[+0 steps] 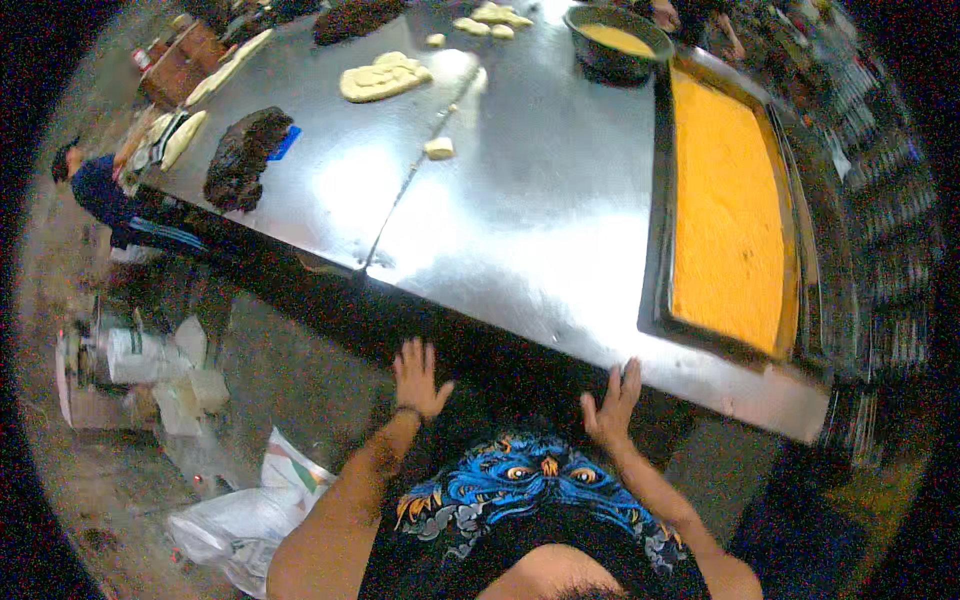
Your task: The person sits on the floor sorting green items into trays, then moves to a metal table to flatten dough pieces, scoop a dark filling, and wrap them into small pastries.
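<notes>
My left hand (pixel 421 381) hangs with fingers spread in front of the metal worktable (pixel 525 195), holding nothing. Close to the table's front edge is my right hand (pixel 613 405), also without anything in it; whether its fingertips touch the edge I cannot tell. Beyond it, at the right, lies a dark rectangular baking tray (pixel 660 225) filled with a flat orange-yellow layer (pixel 727 217). A small piece of dough (pixel 439 148) sits by the table's seam. Farther back rests a larger folded slab of pale dough (pixel 385 76).
A dark brown mass (pixel 244 161) lies at the left beside a blue scraper-like piece (pixel 284 143). A dark bowl (pixel 619 45) of yellow liquid stands behind the tray. Another person (pixel 112 187) bends at the far left. White sacks (pixel 247 525) lie on the floor.
</notes>
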### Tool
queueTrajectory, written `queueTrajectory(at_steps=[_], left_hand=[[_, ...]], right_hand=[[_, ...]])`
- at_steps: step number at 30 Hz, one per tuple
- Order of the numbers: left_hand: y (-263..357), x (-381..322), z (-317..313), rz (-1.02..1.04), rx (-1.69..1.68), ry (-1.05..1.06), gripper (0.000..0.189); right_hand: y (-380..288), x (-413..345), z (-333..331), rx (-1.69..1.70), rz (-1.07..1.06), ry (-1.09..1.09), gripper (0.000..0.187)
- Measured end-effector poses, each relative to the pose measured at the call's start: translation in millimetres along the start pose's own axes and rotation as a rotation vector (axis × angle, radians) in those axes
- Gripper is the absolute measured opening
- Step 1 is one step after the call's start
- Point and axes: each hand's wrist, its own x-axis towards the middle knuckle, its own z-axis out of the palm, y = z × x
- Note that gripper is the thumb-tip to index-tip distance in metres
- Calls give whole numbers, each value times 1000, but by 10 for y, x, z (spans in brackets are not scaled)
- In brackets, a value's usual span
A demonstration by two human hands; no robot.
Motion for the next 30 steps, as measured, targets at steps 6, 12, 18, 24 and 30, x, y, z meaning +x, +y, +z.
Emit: queueTrajectory(at_steps=[6,12,18,24,30], left_hand=[[-174,-806,60,-261,20,65,76],[259,-420,-749,-185,-204,504,65],[843,-104,-1223,-79,-411,776,43],[1197,-237,-1322,-289,-1066,594,25],[1729,348,-1500,-292,-1239,717,24]], right_hand=[[-315,1217,-140,355,-214,-20,38],[-581,2942,150,361,-338,-79,33],[557,3806,776,16,-367,-433,47],[723,3314,-45,-57,-484,-485,26],[5,2681,-570,962,198,-681,22]])
